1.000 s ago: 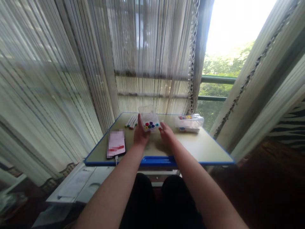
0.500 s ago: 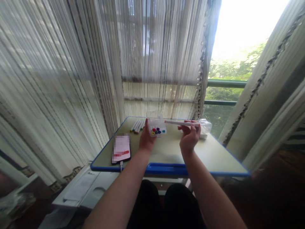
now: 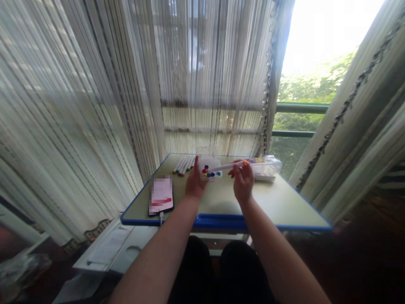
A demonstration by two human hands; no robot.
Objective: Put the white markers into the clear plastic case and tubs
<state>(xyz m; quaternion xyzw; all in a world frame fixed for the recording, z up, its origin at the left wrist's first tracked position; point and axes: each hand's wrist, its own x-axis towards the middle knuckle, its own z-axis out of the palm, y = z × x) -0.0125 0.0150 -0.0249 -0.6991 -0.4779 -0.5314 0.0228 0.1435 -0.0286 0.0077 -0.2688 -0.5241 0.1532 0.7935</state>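
1. While my right hand (image 3: 243,181) holds a white marker (image 3: 228,166) slantwise above the table (image 3: 215,198), I judge that a level, steady small clear box (image 3: 209,162) matters most, since a tilt could spill the coloured round pieces (image 3: 212,174) at its near side.
2. I should guide the marker's left end gently and not press on those pieces; whether it touches any of them, I cannot tell.
3. My left hand (image 3: 195,183) is closed around the box's left side, thumb up along the wall, and the lid stands open on the far side.
4. My right hand is pinched narrow near the marker's orange end (image 3: 245,163); the exact finger placing is too small to tell.
5. Several loose markers (image 3: 183,165) lie far left, a phone (image 3: 161,194) near left, and a larger clear case (image 3: 268,169) far right.
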